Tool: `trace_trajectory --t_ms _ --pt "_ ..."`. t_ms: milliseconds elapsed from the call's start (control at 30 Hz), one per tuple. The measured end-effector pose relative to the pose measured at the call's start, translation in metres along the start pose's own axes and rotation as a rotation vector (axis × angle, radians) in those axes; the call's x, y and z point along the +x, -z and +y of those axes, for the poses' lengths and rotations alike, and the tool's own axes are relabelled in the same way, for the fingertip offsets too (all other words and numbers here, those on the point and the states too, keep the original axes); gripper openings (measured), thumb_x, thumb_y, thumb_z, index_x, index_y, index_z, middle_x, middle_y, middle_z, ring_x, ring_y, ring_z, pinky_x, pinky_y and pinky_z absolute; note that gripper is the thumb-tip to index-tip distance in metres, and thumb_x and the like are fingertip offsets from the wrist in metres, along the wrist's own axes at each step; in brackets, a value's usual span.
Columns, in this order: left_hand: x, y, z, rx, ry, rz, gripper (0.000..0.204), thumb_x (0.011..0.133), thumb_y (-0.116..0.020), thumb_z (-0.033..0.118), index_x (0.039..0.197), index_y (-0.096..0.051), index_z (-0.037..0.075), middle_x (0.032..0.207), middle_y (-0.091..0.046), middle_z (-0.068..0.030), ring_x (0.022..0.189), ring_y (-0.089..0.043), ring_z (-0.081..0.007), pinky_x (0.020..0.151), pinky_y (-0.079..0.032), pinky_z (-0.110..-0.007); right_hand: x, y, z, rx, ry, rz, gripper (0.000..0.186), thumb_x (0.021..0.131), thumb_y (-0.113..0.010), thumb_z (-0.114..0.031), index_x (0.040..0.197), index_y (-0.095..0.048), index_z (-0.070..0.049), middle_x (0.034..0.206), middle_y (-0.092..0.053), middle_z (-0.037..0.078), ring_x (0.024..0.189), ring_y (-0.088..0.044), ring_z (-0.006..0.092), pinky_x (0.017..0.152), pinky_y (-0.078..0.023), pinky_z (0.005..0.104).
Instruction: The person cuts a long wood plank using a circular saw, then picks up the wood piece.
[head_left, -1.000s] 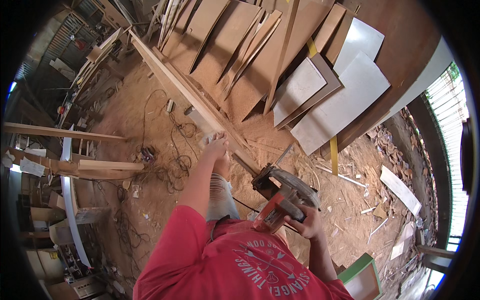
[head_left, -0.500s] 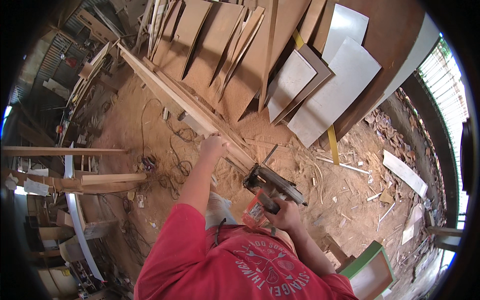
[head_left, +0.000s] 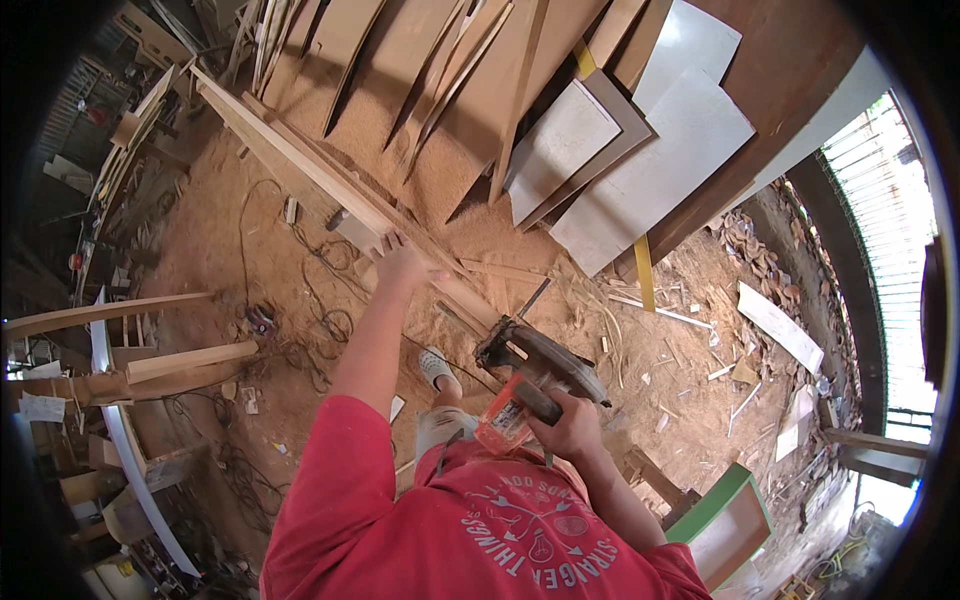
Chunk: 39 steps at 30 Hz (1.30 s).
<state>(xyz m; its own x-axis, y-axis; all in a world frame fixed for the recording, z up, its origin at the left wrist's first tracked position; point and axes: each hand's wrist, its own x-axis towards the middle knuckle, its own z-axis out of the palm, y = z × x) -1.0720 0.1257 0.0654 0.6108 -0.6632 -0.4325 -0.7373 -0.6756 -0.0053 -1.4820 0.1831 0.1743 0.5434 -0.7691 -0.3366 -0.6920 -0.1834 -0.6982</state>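
Observation:
A long pale wooden beam runs from the upper left down to the saw in front of my body. My left hand lies over its near part, fingers and thumb spread across it in a hold. Low at my waist, my right hand is wrapped round the black handle of an orange and dark power saw, which looks like a circular saw. The saw's dark frame meets the beam's near end; the blade is hard to make out.
Boards and panels lean at the back over heaped sawdust. Cables curl on the dusty floor left of my foot. Wooden pieces jut in from the left. A green-edged box stands low right; offcuts litter the right.
My left hand has gone from a closed fist to fingers spread over the beam. The view has shifted, and my foot now shows. My right hand keeps its hold on the saw.

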Motion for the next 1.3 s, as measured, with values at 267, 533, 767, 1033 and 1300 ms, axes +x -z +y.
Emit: trace_trajectory --t_ms 267,533,767,1033,1300 --pt "0.003 0.007 -0.005 0.012 -0.046 0.016 0.157 0.059 -0.086 0.082 0.163 -0.017 -0.014 0.171 -0.023 -0.0324 0.161 -0.023 -0.0433 0.128 -0.023 -0.062 0.018 0.004 -0.022 -0.046 -0.039 -0.045 0.037 0.083 -0.082 -0.040 0.096 -0.073 -0.007 0.083 -0.072 0.025 0.086 -0.071 0.0469 0.076 -0.056 0.0534" --pt "0.009 0.007 -0.005 0.088 -0.092 0.003 0.141 0.063 -0.079 0.088 0.166 -0.032 0.003 0.168 -0.023 -0.0397 0.160 -0.022 -0.0492 0.125 -0.028 -0.063 0.025 -0.002 -0.027 -0.041 -0.033 -0.034 0.036 0.082 -0.081 -0.039 0.098 -0.076 -0.008 0.082 -0.073 0.024 0.085 -0.072 0.0459 0.077 -0.057 0.0540" --pt "0.003 0.017 0.002 0.127 -0.063 -0.051 0.125 0.069 -0.078 0.084 0.164 -0.040 0.012 0.170 -0.024 -0.0358 0.160 -0.026 -0.0460 0.127 -0.026 -0.059 0.029 0.001 -0.035 -0.048 -0.039 -0.046 0.035 0.081 -0.080 -0.040 0.099 -0.078 -0.010 0.080 -0.073 0.024 0.082 -0.072 0.0451 0.076 -0.059 0.0531" --pt "0.000 0.022 0.001 0.067 -0.122 -0.055 0.127 0.065 -0.079 0.086 0.160 -0.047 0.008 0.168 -0.023 -0.0399 0.160 -0.020 -0.0490 0.127 -0.025 -0.062 0.033 -0.003 -0.034 -0.032 0.020 -0.051 0.040 0.079 -0.082 -0.040 0.105 -0.078 -0.009 0.080 -0.073 0.023 0.081 -0.073 0.0438 0.075 -0.059 0.0519" --pt "0.010 0.009 -0.006 0.084 -0.140 -0.012 0.127 0.064 -0.079 0.086 0.160 -0.048 0.008 0.166 -0.024 -0.0417 0.158 -0.025 -0.0511 0.126 -0.028 -0.058 0.041 -0.017 -0.030 -0.010 0.047 -0.062 0.042 0.079 -0.083 -0.040 0.103 -0.077 -0.007 0.081 -0.073 0.024 0.081 -0.073 0.0440 0.074 -0.058 0.0521"
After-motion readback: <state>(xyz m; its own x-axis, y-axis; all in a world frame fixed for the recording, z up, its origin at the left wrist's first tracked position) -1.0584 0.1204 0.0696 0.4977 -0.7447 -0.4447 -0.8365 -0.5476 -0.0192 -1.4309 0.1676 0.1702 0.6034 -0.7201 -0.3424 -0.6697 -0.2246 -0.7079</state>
